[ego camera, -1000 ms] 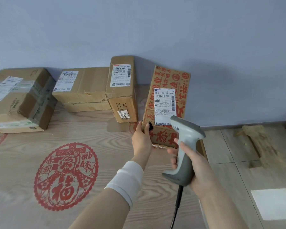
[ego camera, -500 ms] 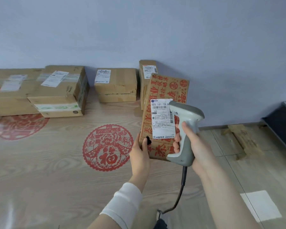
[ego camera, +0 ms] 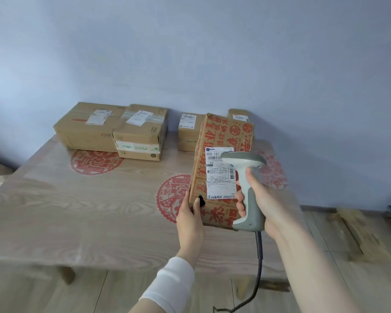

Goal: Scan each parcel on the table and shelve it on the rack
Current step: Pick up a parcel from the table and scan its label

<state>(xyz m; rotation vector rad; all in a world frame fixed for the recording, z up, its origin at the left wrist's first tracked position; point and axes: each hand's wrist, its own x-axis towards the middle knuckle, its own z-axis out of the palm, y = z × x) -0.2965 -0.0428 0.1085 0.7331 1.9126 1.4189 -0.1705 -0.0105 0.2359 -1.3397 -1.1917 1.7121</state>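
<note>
L hand point(ego camera: 190, 215) is gripping box point(ego camera: 224, 136) by its near corner, near table's point(ego camera: 99, 211) right edge, tilting label point(ego camera: 219, 177) twd scanner point(ego camera: 244, 159), which R hand point(ego camera: 264, 204) is gripping.

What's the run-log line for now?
step: scan | left hand: holds red-printed parcel | right hand: grips scanner, aimed at label | other parcels: on table

Noted: box point(ego camera: 224, 136) brown, red characters; label point(ego camera: 219, 177) white, black print; scanner point(ego camera: 244, 159) grey and off-white; table point(ego camera: 77, 211) pale wood grain, red roundels, possibly floral.
</note>
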